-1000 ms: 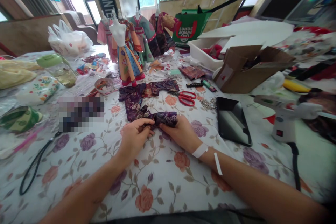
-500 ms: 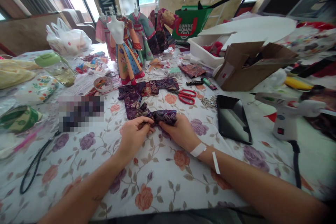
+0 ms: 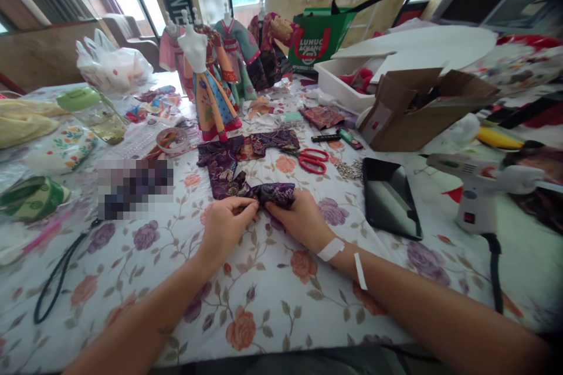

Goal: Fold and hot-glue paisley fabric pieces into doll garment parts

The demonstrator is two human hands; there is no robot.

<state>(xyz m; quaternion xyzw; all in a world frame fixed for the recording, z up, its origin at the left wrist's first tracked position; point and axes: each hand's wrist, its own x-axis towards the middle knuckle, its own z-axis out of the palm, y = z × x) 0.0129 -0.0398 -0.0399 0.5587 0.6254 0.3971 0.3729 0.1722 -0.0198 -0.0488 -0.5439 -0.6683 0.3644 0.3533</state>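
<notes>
A dark purple patterned garment [image 3: 224, 173], doll-sized, lies bent on the flowered tablecloth [image 3: 264, 293]. My left hand [image 3: 226, 222] pinches its near edge, thumb and fingertips together. On the right, my right hand [image 3: 303, 217] grips the bunched end of the same cloth, its thumb pressed on top and the fingers partly hidden beneath. The fingertips of both hands almost meet at the fabric. Strips of white tape [image 3: 332, 249] cling to my right wrist and forearm. Beyond the cloth rest red-handled scissors [image 3: 313, 160].
A black tray-like slab [image 3: 391, 199] and a hot glue gun [image 3: 475, 187] lie to the right. Behind them stand a cardboard box [image 3: 409, 117] and a white bin [image 3: 343, 91]. Dressed doll mannequins [image 3: 206, 88] stand at the back; a lidded jar [image 3: 94, 114] is on the left.
My left fingers have drawn slightly closer together at the cloth's edge. Otherwise the hands and garment look almost the same; the view has shifted very slightly.
</notes>
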